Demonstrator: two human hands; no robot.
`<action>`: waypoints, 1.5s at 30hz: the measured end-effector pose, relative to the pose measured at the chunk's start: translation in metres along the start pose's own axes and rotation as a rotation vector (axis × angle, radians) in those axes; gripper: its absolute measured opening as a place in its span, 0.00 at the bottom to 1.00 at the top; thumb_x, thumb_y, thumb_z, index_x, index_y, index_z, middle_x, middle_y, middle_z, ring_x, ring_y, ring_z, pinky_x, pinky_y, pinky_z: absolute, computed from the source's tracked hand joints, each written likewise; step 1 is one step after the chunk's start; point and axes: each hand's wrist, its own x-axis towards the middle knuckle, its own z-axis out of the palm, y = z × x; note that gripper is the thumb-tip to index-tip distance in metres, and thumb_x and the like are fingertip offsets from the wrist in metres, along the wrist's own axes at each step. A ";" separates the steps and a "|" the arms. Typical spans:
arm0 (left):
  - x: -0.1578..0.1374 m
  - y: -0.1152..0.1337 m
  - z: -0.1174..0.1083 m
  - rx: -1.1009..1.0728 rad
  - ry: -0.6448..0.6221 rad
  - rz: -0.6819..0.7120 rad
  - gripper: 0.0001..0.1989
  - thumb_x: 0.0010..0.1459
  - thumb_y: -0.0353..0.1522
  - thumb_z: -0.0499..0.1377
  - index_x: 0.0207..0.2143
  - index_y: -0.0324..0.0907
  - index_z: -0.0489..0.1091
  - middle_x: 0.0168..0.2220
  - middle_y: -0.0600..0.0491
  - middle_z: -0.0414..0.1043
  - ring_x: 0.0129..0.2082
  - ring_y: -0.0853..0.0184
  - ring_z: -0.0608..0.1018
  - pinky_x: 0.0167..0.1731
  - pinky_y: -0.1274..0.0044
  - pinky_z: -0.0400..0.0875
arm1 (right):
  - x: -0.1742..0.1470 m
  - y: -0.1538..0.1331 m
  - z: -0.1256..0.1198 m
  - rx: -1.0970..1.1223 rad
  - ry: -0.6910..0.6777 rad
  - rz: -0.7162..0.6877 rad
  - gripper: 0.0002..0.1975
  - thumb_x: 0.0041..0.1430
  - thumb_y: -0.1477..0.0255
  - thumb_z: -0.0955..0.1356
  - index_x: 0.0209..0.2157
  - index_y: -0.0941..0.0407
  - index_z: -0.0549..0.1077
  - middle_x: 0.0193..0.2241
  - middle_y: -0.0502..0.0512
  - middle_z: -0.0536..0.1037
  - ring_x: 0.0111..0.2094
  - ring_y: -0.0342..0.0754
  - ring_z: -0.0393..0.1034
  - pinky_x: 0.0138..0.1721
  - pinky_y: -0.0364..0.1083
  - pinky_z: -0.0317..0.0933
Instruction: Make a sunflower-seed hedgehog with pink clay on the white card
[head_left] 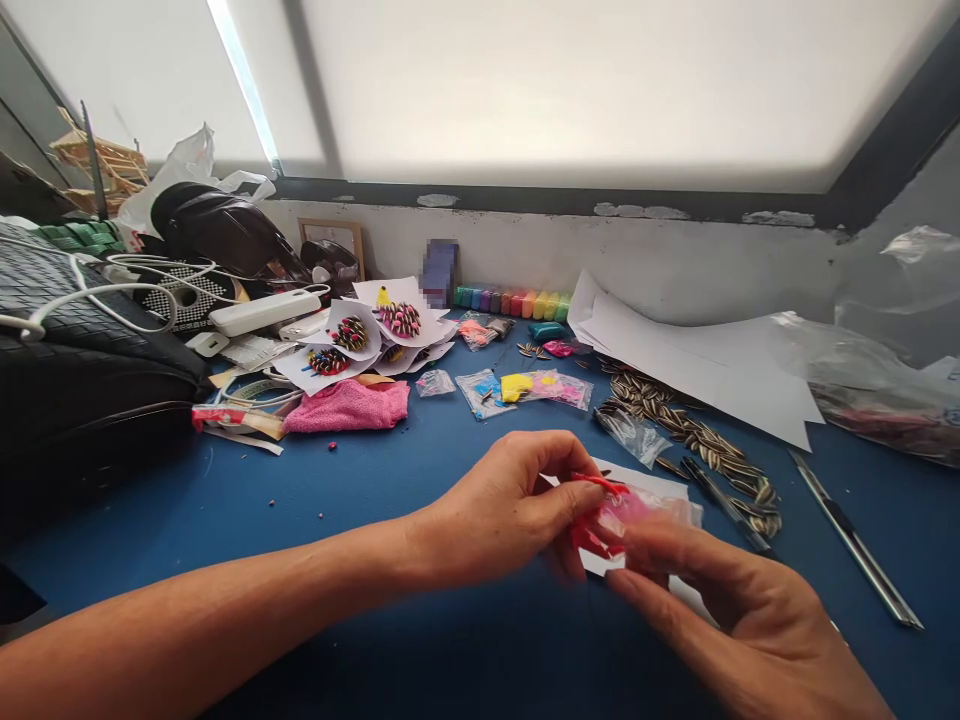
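Head view, both hands low at centre and right. My left hand (525, 510) pinches a small clear packet (626, 508) between thumb and fingers; red, clay-like stuff shows at its left end. My right hand (739, 610) is at the packet's other side, thumb lower than the index finger; its fingertips are blurred, so I cannot tell whether they pinch. The packet is between the hands, above a white paper (667, 483).

Containers: beyond the hands, a row of little bags. One small bag (435, 383) has a bit of pink; the next bag (484, 395) holds blue pieces. A yellow lump (516, 388) sits just beside a bag with pink and yellow (559, 390). Farther back, an orange-filled bag (475, 332). Near the right hand, a crumpled clear bag (637, 437), contents unclear. Far right, a large clear bag (885, 400), something reddish inside.

Surface: blue tabletop (225, 540). Striped sunflower seeds (682, 415) in a curving heap, black pen (724, 505) beside them, utility knife (855, 535) farther right. White sheets (697, 360) behind. Left: seed-studded figures (397, 318) on paper, pink cloth (349, 405), white power strip (264, 312), black quilted bag (97, 390).

Room: multicoloured blocks (514, 303) along a pale wall (517, 235), backlit blind (570, 90) above.
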 end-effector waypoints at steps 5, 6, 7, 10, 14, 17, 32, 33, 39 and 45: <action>-0.002 -0.001 0.003 -0.037 -0.045 -0.007 0.06 0.65 0.28 0.56 0.33 0.38 0.65 0.23 0.56 0.70 0.19 0.75 0.73 0.21 0.83 0.70 | 0.003 -0.003 -0.001 -0.122 -0.012 -0.121 0.09 0.57 0.60 0.71 0.36 0.46 0.83 0.27 0.48 0.79 0.27 0.45 0.72 0.30 0.41 0.69; -0.002 -0.001 0.003 -0.041 -0.050 -0.011 0.06 0.65 0.28 0.56 0.33 0.38 0.64 0.23 0.56 0.70 0.18 0.75 0.73 0.21 0.83 0.70 | 0.003 -0.004 0.000 -0.128 -0.010 -0.131 0.09 0.58 0.61 0.70 0.36 0.45 0.82 0.27 0.48 0.79 0.26 0.45 0.71 0.29 0.41 0.68; -0.002 -0.001 0.003 -0.042 -0.054 -0.017 0.07 0.65 0.28 0.56 0.32 0.38 0.64 0.24 0.56 0.70 0.18 0.75 0.73 0.21 0.83 0.70 | 0.003 -0.005 0.000 -0.129 -0.012 -0.141 0.09 0.59 0.61 0.69 0.36 0.45 0.82 0.27 0.48 0.79 0.26 0.45 0.70 0.29 0.41 0.67; -0.002 0.000 0.004 -0.044 -0.061 -0.024 0.07 0.66 0.29 0.55 0.33 0.38 0.64 0.24 0.55 0.70 0.18 0.75 0.73 0.21 0.83 0.70 | 0.002 -0.006 0.002 -0.133 0.004 -0.164 0.08 0.59 0.60 0.69 0.36 0.43 0.82 0.27 0.47 0.78 0.26 0.44 0.69 0.30 0.42 0.66; -0.003 0.000 0.006 -0.045 -0.075 -0.034 0.06 0.66 0.29 0.55 0.33 0.38 0.64 0.25 0.55 0.70 0.19 0.74 0.74 0.22 0.81 0.71 | -0.002 -0.006 0.005 -0.131 0.048 -0.166 0.07 0.59 0.60 0.70 0.33 0.43 0.81 0.28 0.46 0.78 0.28 0.44 0.69 0.29 0.41 0.64; -0.003 -0.002 0.006 -0.062 -0.087 -0.045 0.07 0.66 0.31 0.57 0.33 0.38 0.64 0.24 0.56 0.70 0.19 0.73 0.73 0.21 0.81 0.71 | -0.003 -0.007 0.004 -0.155 0.037 -0.148 0.10 0.62 0.59 0.67 0.31 0.44 0.80 0.27 0.47 0.77 0.28 0.44 0.69 0.24 0.41 0.60; -0.001 -0.003 -0.004 -0.048 -0.210 -0.021 0.18 0.55 0.40 0.68 0.35 0.38 0.65 0.32 0.52 0.73 0.23 0.73 0.74 0.26 0.77 0.70 | 0.001 -0.001 -0.005 -0.101 -0.031 0.027 0.16 0.57 0.55 0.68 0.26 0.52 0.74 0.25 0.51 0.72 0.29 0.47 0.69 0.34 0.45 0.68; -0.001 -0.003 -0.005 -0.034 -0.208 -0.020 0.15 0.55 0.37 0.67 0.35 0.38 0.65 0.32 0.52 0.73 0.23 0.73 0.74 0.26 0.77 0.69 | 0.001 -0.002 -0.003 -0.046 -0.026 0.060 0.16 0.56 0.54 0.70 0.25 0.52 0.73 0.25 0.51 0.72 0.28 0.47 0.69 0.33 0.45 0.68; 0.000 -0.001 -0.008 -0.015 -0.207 -0.008 0.09 0.56 0.27 0.63 0.37 0.38 0.66 0.31 0.54 0.71 0.25 0.72 0.74 0.28 0.77 0.71 | -0.003 -0.005 0.006 0.103 0.059 0.160 0.14 0.52 0.55 0.72 0.28 0.51 0.75 0.28 0.49 0.74 0.28 0.45 0.69 0.28 0.41 0.66; -0.001 0.001 -0.009 0.010 -0.184 -0.010 0.08 0.55 0.25 0.61 0.38 0.38 0.68 0.33 0.53 0.72 0.27 0.72 0.73 0.28 0.78 0.72 | -0.001 0.004 0.002 0.077 0.037 0.158 0.16 0.52 0.54 0.72 0.37 0.49 0.78 0.33 0.52 0.79 0.32 0.48 0.74 0.33 0.44 0.71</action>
